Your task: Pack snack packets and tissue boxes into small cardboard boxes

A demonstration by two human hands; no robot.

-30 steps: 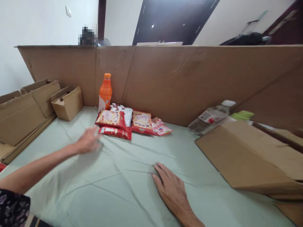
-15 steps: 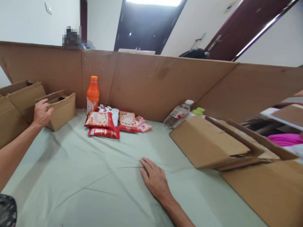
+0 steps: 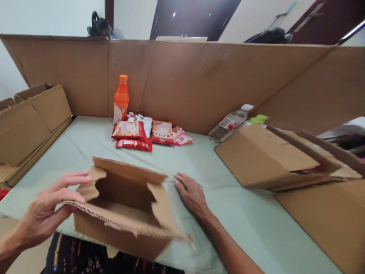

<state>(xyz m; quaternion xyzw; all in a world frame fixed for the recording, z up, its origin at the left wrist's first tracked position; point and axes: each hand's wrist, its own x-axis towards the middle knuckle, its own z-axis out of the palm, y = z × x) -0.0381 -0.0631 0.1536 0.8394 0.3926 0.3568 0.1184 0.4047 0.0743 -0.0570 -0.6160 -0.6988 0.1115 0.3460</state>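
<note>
My left hand [image 3: 54, 203] grips the near left corner of a small open cardboard box [image 3: 122, 239]. Its thumb and fingers pinch the raw-cut rim. The box is at the near edge of the table, over my lap, its opening facing up and its inside bare. Beside its right end, my right hand [image 3: 190, 193] lies flat on the pale green cloth [image 3: 199, 163] with nothing in it, fingers stretched forward. Farther off are several red snack packets [image 3: 129, 130] and an upright bottle of orange drink [image 3: 121, 99].
A large cardboard box [image 3: 37, 121] stands at the left. On the right are more cardboard boxes [image 3: 256, 156], with a clear plastic bottle [image 3: 228, 123] leaning and a green cap [image 3: 258, 119] behind them. A tall cardboard wall [image 3: 199, 83] closes off the back.
My left hand has brought the small cardboard box from beside the large left box to the near edge, in front of me. My right hand stays on the cloth. The view has tilted down.
</note>
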